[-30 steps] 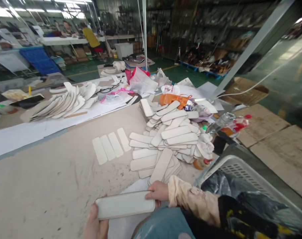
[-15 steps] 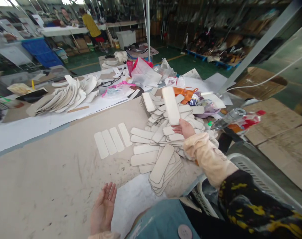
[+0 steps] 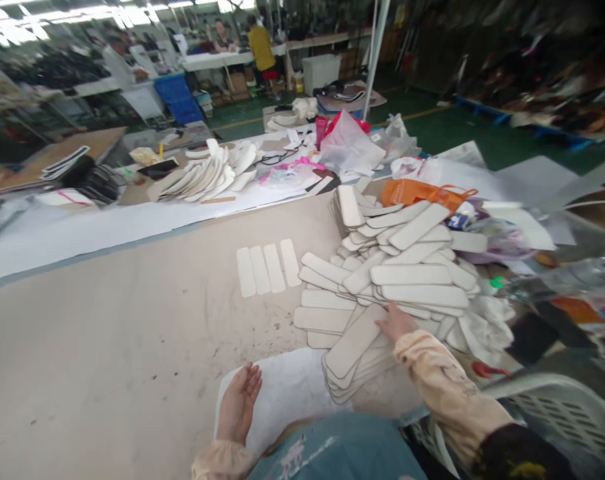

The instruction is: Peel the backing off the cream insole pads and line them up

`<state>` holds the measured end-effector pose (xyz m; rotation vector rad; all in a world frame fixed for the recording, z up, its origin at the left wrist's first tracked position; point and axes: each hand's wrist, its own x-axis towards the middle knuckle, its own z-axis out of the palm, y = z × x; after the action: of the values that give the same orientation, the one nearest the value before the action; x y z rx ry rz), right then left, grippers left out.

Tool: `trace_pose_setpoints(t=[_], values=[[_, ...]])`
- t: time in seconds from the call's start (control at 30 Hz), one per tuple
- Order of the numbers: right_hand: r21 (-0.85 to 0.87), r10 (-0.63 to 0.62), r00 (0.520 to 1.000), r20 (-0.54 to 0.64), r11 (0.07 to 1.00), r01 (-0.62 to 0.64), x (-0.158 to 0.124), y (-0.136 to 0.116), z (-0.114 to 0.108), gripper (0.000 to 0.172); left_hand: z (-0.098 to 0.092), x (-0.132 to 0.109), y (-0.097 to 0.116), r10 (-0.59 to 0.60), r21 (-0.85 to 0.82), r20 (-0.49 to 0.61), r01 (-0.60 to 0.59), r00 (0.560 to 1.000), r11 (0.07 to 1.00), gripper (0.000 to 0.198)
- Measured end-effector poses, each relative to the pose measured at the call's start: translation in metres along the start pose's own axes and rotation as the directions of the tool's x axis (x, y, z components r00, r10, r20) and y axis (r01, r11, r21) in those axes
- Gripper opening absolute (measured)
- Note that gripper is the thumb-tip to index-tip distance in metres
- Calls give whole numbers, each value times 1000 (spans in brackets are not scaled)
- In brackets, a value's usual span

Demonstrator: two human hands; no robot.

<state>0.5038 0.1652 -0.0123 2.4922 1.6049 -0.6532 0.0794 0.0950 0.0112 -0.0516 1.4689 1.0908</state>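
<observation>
My right hand [image 3: 400, 323] is at the upper right end of a pale, rounded-end strip [image 3: 355, 341], its fingers closed on that edge. The strip tops a small fanned stack at the front of a large loose pile of similar strips [image 3: 417, 273]. My left hand [image 3: 240, 400] is half turned up over a white sheet [image 3: 282, 380] near the table's front edge, fingers loosely apart and holding nothing. Several strips lie side by side in a row [image 3: 267, 269] left of the pile.
Curved pale pieces [image 3: 212, 173] are heaped on white paper at the back. Plastic bags [image 3: 352, 143] and an orange bag [image 3: 422, 193] lie behind the pile. A plastic basket [image 3: 557, 400] is at my right, near a clear bottle [image 3: 562, 280]. Other people work in the background.
My right hand has come down from above the pile to the front stack; the strip it held up is out of it. The view has turned left. My left hand stays open.
</observation>
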Motion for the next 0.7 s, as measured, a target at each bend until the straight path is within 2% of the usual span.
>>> trace_pose_setpoints(t=[0.07, 0.13, 0.2, 0.23, 0.3, 0.37, 0.47, 0.53, 0.6, 0.67, 0.7], values=[[30, -108, 994, -1, 994, 108, 0, 1, -3, 27, 2, -2, -4, 20, 52, 37, -22, 999, 998, 16], [99, -266, 963, -27, 958, 268, -10, -8, -13, 23, 4, -4, -10, 35, 134, 109, -49, 993, 990, 27], [293, -393, 918, -47, 873, 389, -31, -27, -27, 29, 7, -7, -17, 32, 214, 193, -74, 981, 974, 40], [428, -426, 904, -41, 810, 402, -44, -41, -34, 32, 8, -8, -20, 22, 243, 225, -78, 974, 967, 45], [675, -458, 889, 13, 660, 330, -72, -74, -44, 38, 11, -11, -24, -6, 263, 269, -67, 963, 962, 52], [813, -473, 877, 84, 541, 214, -94, -108, -46, 40, 12, -13, -25, -30, 219, 319, -43, 947, 975, 53], [893, -479, 855, 196, 447, 45, -109, -148, -24, 38, 4, -9, -19, -8, 90, 358, -26, 934, 996, 49], [893, -466, 838, 283, 448, -52, -109, -162, 5, 35, -10, -2, -13, 57, 42, 260, -70, 964, 997, 44], [846, -442, 824, 354, 526, -81, -106, -168, 40, 31, -31, 8, -7, 117, 96, 111, -128, 987, 987, 41], [740, -409, 809, 423, 670, -49, -104, -167, 73, 27, -56, 19, 0, 147, 294, 17, -146, 989, 945, 37], [662, -394, 800, 453, 749, -7, -104, -166, 86, 27, -68, 24, 3, 181, 428, -18, -156, 983, 890, 36]])
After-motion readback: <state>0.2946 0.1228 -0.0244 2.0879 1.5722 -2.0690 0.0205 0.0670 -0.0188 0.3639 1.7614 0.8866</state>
